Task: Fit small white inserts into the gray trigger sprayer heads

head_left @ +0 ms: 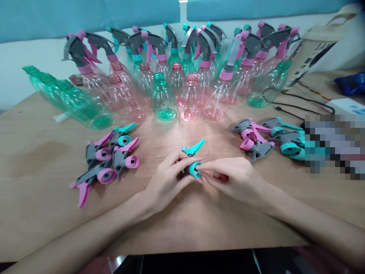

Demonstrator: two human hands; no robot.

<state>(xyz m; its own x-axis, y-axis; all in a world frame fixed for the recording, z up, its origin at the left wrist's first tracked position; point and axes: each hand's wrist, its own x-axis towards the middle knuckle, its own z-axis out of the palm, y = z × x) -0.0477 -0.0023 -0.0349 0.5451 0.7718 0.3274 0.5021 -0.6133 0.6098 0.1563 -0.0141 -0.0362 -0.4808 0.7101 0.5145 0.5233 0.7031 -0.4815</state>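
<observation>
Near the middle of the table, my left hand (171, 176) is closed around a grey and turquoise spray trigger head (195, 169). Its turquoise lever points up and to the right, and its open collar faces my right hand (236, 177). The fingertips of that right hand are pinched at the collar's opening; whether they hold something small there is hidden. Left of my hands lie several loose spray heads (106, 154), mostly with pink collars. To the right lies another group of spray heads (253, 142), in pink and in turquoise.
Behind, clear pink bottles (190, 99) and green bottles (164, 99) stand close together, many topped with spray heads. Green bottles (74, 102) lie tilted at the left. A beige tumbler (310, 53), black cables (305, 108) and a white box (346, 106) are at the right.
</observation>
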